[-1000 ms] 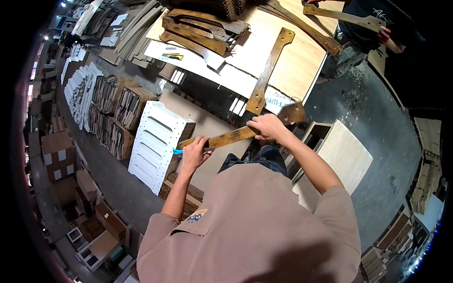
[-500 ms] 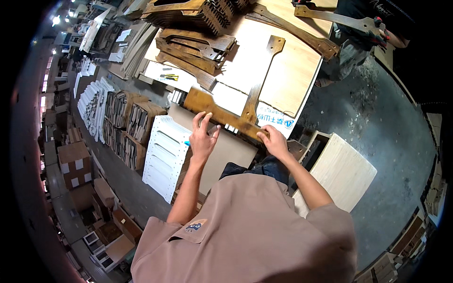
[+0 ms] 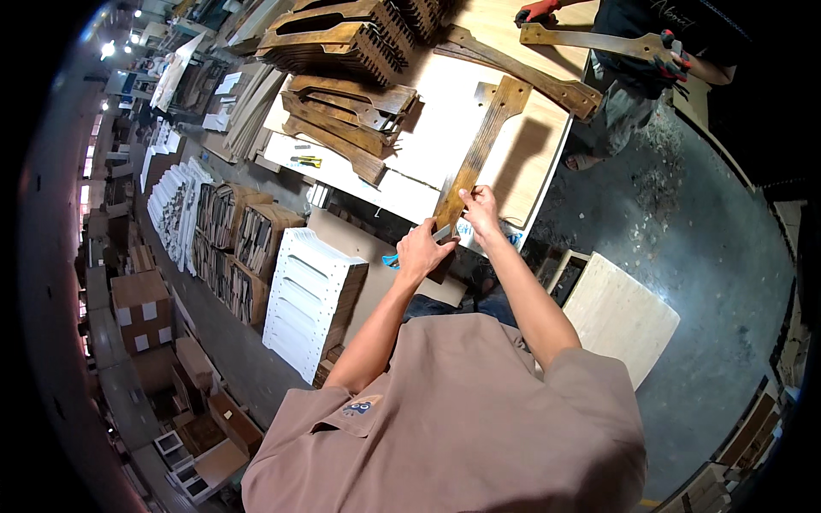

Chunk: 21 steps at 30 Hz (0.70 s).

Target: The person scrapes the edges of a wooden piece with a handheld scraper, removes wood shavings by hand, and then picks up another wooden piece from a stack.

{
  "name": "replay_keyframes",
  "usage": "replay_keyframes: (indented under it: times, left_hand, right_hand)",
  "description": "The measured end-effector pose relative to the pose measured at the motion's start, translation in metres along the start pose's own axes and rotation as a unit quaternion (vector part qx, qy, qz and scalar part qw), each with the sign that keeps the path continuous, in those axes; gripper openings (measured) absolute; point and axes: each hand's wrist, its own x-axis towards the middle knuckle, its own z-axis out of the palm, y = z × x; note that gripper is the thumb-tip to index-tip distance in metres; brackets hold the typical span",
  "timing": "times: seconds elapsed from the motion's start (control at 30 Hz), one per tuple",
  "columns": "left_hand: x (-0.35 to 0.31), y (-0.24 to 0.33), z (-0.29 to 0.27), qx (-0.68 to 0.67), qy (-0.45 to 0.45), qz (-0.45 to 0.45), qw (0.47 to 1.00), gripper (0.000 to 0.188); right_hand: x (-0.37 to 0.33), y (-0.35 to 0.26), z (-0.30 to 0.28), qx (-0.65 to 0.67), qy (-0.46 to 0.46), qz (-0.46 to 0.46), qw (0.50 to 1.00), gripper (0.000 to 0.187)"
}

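A broad, pale wooden desk (image 3: 428, 128) fills the far middle, with a tall stack of brown wooden frames with notched ends (image 3: 329, 43) at its far left. A smaller pile of dark brown wooden frames (image 3: 342, 107) lies nearer; a wide swing to the left could knock it, being close to the work.

The long brown wooden board with a broad, drilled far end (image 3: 484, 141) slants over the desk's right part, its shadow falling apart to the right, so it seems raised. A second brown wooden board with a dark, drilled end (image 3: 484, 91) shows beneath its far end; should the upper one slip, their faces could scrape. A slack hold near the desk's near edge might also let it tip.

The left hand (image 3: 419, 252) is mostly closed, curled at the board's near end and around a small blue-handled tool (image 3: 391, 260). The right hand (image 3: 482, 211) is half closed on the board's right edge, thumb on top; its fingers underneath cannot be made out. The tool's working end is unclear; if sharp, it could scratch the wood or nick the right hand just beside it
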Motion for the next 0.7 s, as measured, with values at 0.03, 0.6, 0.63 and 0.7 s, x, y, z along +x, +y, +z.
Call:
replay_keyframes:
  times: [0.03,0.6,0.63,0.7]
  left_hand:
    - [0.003,-0.004,0.001,0.006,0.002,-0.005,1.000,0.075]
    - [0.061,-0.034,0.068,0.035,-0.001,-0.046,0.998,0.066]
    - [0.063,-0.033,0.070,0.034,0.000,-0.047,0.998,0.066]
    - [0.066,-0.033,0.072,0.036,0.000,-0.043,0.998,0.069]
  right_hand:
    - [0.003,0.004,0.000,-0.017,-0.008,0.009,1.000,0.027]
    - [0.007,-0.012,-0.082,-0.652,-0.011,-0.160,0.741,0.104]
    - [0.012,-0.012,-0.082,-0.672,-0.010,-0.155,0.724,0.107]
    - [0.021,-0.011,-0.081,-0.702,-0.031,-0.113,0.702,0.119]
